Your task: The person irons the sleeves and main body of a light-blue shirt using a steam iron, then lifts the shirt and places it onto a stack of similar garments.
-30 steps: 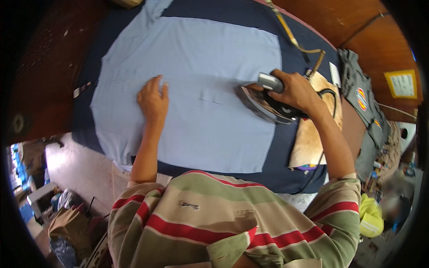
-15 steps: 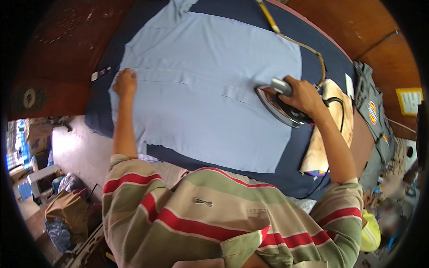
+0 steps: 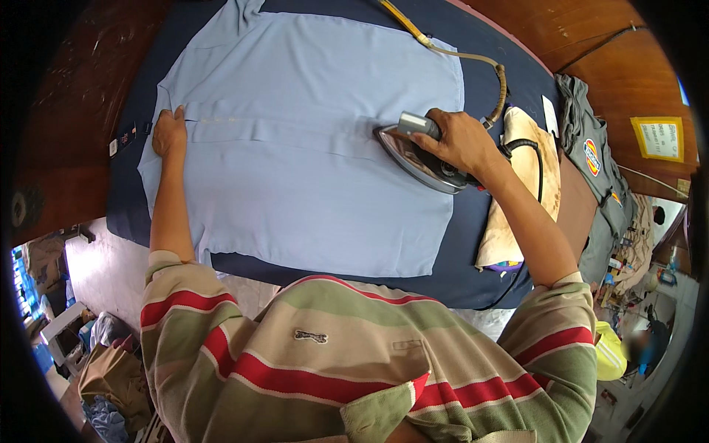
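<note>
A light blue shirt (image 3: 295,199) lies spread on the dark blue ironing cloth (image 3: 244,267), with a long strip running across its middle. At its left end my left hand (image 3: 170,133) grips the fabric beside that strip, thumb on top; the fingertips are partly hidden. Toward the shirt's right end, an iron (image 3: 417,166) rests on the strip, its tip to the left. My right hand (image 3: 461,144) is wrapped around the iron's grey and black handle.
A scorched cream pad (image 3: 509,214) lies right of the iron, under its black cord (image 3: 540,173). A yellow-brown hose (image 3: 473,55) crosses the far right corner. Grey garments (image 3: 591,140) hang over the right edge. Brown wooden panels (image 3: 81,96) stand at left and far right.
The view has shifted, so everything sits further left. Over the shirt, the iron has slid a little left along the strip, which looks flatter. My left hand keeps its place at the shirt's end.
</note>
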`<state>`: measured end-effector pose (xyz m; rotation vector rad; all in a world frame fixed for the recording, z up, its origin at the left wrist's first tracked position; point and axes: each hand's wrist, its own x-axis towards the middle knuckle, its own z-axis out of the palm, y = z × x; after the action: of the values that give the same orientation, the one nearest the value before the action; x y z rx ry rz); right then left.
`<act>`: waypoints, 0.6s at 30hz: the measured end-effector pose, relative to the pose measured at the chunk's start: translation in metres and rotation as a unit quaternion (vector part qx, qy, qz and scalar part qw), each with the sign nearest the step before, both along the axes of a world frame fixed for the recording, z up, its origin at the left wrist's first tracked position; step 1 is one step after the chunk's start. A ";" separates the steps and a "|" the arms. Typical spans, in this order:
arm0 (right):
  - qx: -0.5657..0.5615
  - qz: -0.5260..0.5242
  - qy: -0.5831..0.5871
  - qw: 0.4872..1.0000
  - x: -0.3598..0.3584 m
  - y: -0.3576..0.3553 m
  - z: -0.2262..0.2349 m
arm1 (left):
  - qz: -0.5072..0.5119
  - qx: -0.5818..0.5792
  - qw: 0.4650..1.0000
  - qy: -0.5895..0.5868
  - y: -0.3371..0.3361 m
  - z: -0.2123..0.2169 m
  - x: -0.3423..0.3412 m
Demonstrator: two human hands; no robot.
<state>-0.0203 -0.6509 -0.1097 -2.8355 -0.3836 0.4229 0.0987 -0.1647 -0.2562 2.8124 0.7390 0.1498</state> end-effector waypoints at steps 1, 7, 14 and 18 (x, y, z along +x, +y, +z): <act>0.003 -0.005 0.000 1.000 0.001 0.000 0.000 | -0.006 0.024 1.000 0.000 -0.004 0.000 0.000; -0.012 0.057 0.026 0.998 -0.006 0.004 0.002 | -0.069 0.129 0.989 -0.031 0.016 -0.006 -0.002; 0.011 -0.054 0.009 0.998 0.017 0.005 0.005 | -0.082 0.142 0.985 -0.058 0.012 -0.005 -0.003; -0.021 0.004 0.015 1.000 0.018 0.021 0.018 | -0.081 0.134 0.985 -0.074 0.013 -0.008 -0.004</act>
<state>-0.0024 -0.6296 -0.0912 -2.8659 -0.3839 0.4785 0.0950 -0.1521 -0.2640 3.0564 0.4861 0.4558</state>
